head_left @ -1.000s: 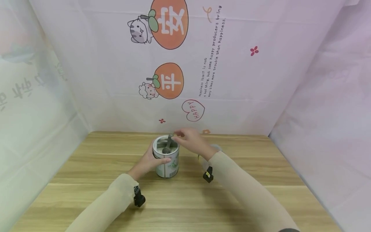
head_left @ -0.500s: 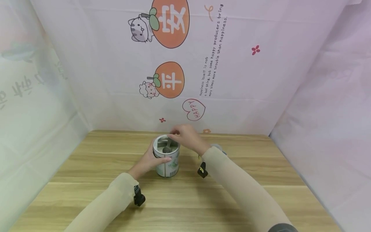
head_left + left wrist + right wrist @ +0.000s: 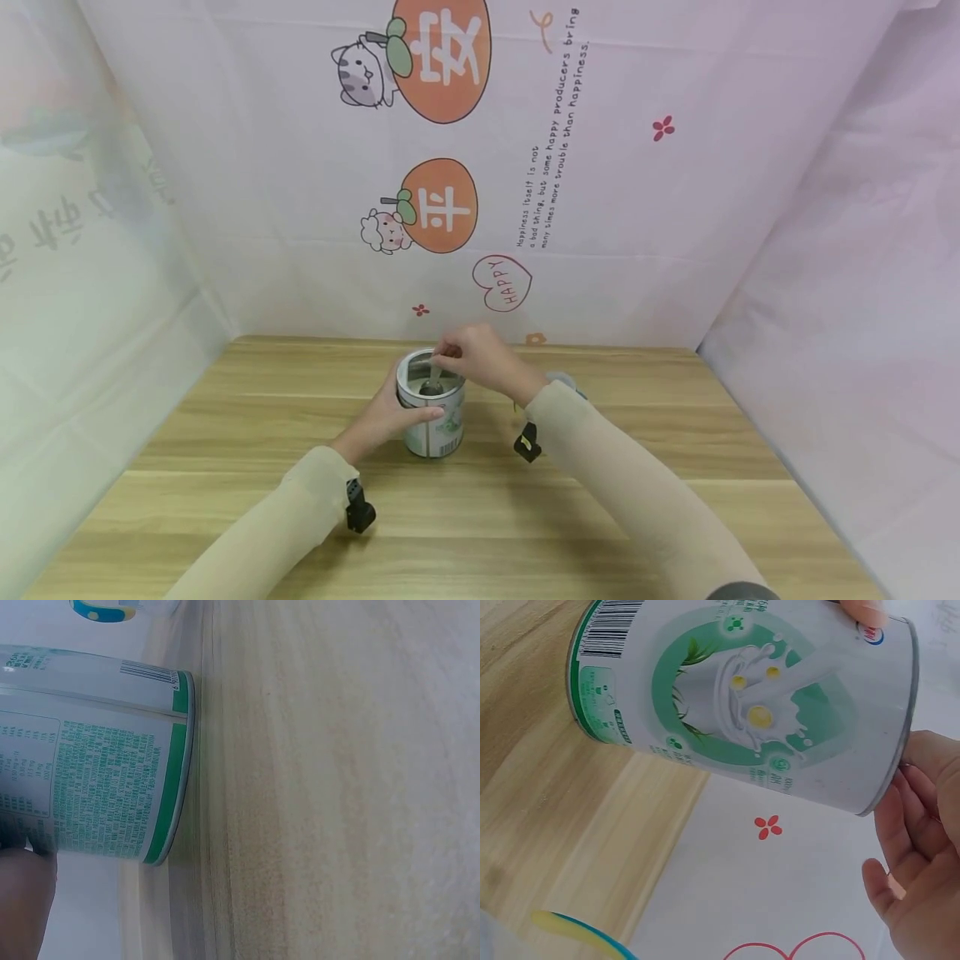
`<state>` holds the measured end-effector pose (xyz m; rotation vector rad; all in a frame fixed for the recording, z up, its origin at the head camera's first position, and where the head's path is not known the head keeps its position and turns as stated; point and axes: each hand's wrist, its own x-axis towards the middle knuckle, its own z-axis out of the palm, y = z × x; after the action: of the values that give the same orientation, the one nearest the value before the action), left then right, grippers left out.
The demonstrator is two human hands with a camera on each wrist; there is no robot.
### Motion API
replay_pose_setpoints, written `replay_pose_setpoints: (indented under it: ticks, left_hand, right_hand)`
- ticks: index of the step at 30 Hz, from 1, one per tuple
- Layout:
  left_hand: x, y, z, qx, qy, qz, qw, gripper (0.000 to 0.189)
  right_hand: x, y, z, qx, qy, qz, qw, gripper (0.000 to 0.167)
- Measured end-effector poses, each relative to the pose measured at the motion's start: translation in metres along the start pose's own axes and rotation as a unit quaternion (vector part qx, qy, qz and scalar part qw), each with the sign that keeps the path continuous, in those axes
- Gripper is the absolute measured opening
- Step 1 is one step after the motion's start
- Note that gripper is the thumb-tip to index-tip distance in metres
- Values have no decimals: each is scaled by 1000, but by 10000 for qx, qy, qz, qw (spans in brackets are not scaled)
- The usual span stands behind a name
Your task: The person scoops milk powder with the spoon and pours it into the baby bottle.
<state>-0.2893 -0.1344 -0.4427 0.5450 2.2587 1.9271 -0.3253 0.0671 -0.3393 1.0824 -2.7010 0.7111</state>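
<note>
A white and green milk powder can [image 3: 444,435] stands uncovered on the wooden table, pale powder showing inside. My left hand [image 3: 384,419] grips it around the left side, thumb across the front. In the head view, my right hand [image 3: 480,358] is at the can's mouth and pinches the handle of a grey scoop [image 3: 431,388], whose bowl is down at the powder. The right wrist view shows the can's milk-splash picture [image 3: 757,712] and my right fingers at the rim; the scoop is hidden there. Printed text and a barcode face the left wrist camera.
Behind my right wrist stands a clear container [image 3: 561,381], mostly covered by the sleeve; its curved blue and yellow handle [image 3: 103,611] shows in the left wrist view. A printed white cloth [image 3: 600,283] hangs along the table's back edge, with more cloth at both sides.
My right hand has moved left over the can's mouth and has taken hold of the scoop handle. The scoop now stands more upright. The left hand and can have stayed in place.
</note>
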Motion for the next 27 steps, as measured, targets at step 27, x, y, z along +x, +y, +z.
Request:
replay_pose_setpoints:
  ticks: [27]
  left_hand:
    - [-1, 0, 0, -89, -26, -35, 10000, 97]
  right_hand:
    - [-9, -12, -6, -81, -727, -133, 9972, 14]
